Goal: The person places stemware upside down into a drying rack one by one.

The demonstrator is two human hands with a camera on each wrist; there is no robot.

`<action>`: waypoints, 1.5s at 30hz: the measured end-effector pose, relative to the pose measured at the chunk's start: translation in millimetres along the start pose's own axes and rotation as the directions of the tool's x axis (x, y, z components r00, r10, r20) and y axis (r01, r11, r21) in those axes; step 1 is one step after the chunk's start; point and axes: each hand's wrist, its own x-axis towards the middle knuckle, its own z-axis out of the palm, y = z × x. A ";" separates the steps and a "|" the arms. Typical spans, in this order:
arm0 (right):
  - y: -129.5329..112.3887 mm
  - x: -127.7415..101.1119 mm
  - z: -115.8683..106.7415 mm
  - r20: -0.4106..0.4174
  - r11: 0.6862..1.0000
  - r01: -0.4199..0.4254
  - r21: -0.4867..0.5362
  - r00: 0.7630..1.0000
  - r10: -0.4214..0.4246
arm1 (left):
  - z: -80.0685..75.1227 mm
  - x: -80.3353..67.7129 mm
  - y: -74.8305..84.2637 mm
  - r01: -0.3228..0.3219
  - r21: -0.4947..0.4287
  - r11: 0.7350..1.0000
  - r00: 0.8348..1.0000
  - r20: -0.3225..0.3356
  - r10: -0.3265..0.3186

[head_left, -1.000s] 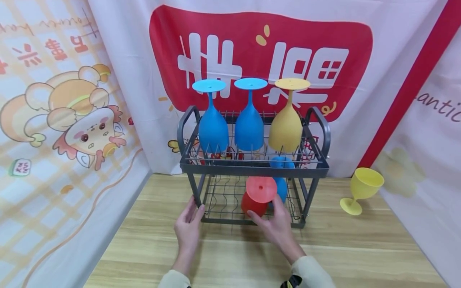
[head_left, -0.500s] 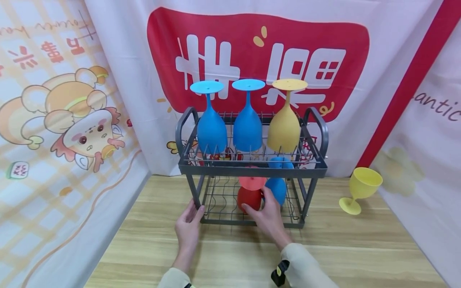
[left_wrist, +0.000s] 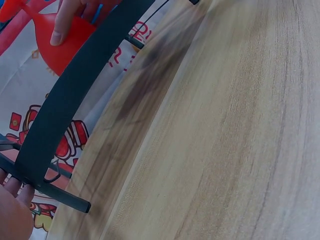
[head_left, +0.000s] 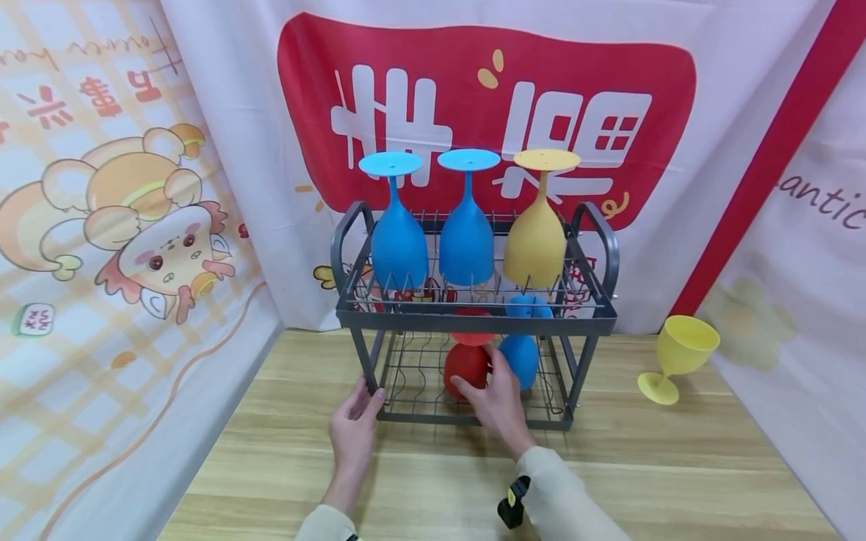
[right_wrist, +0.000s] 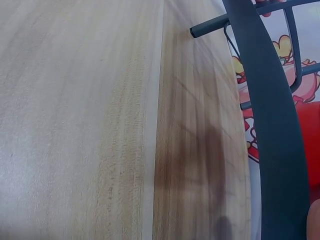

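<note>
A red goblet (head_left: 465, 370) stands upside down on the lower shelf of a dark two-tier rack (head_left: 473, 324); the upper front bar partly hides its foot. My right hand (head_left: 501, 406) holds its bowl, thumb in front and fingers at the right side. At the rack's front left post, my left hand (head_left: 353, 432) grips the frame near the bottom. Fingers of the left hand (left_wrist: 15, 207) also show around the frame in the left wrist view. Just right of the red goblet is an upside-down blue goblet (head_left: 519, 359). In the right wrist view, the red goblet (right_wrist: 311, 140) shows only in part.
Two inverted blue goblets (head_left: 399, 244) and an inverted dull yellow goblet (head_left: 536, 248) occupy the upper tier. A bright yellow goblet (head_left: 683, 347) stands upright on the wooden table (head_left: 676, 466), right of the rack. Printed cloth (head_left: 223, 90) hangs behind and at both sides.
The red goblet, tilted toward me earlier, has gone back and slightly left on the lower shelf and come upright, foot up. My right hand followed it; the left hand stayed at the post.
</note>
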 end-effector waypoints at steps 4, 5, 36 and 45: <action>0.8 3.5 1.8 -0.005 0.999 -0.038 0.001 0.999 0.038 | -0.4 -0.7 1.4 0.017 -0.009 1.000 1.000 0.013 -0.017; 1.1 4.0 2.1 -0.007 0.999 -0.046 0.001 0.999 0.046 | -0.4 -0.9 1.6 0.017 -0.013 1.000 1.000 0.017 -0.017; 5.2 8.6 9.7 -0.032 0.997 -0.050 -0.065 0.998 0.048 | -2.2 -1.2 -13.1 0.025 0.062 0.998 0.999 0.036 -0.028; 6.0 7.4 13.3 -0.057 0.993 -0.031 -0.117 0.998 0.024 | -1.8 -6.8 -20.6 0.018 0.085 0.996 1.000 0.011 -0.019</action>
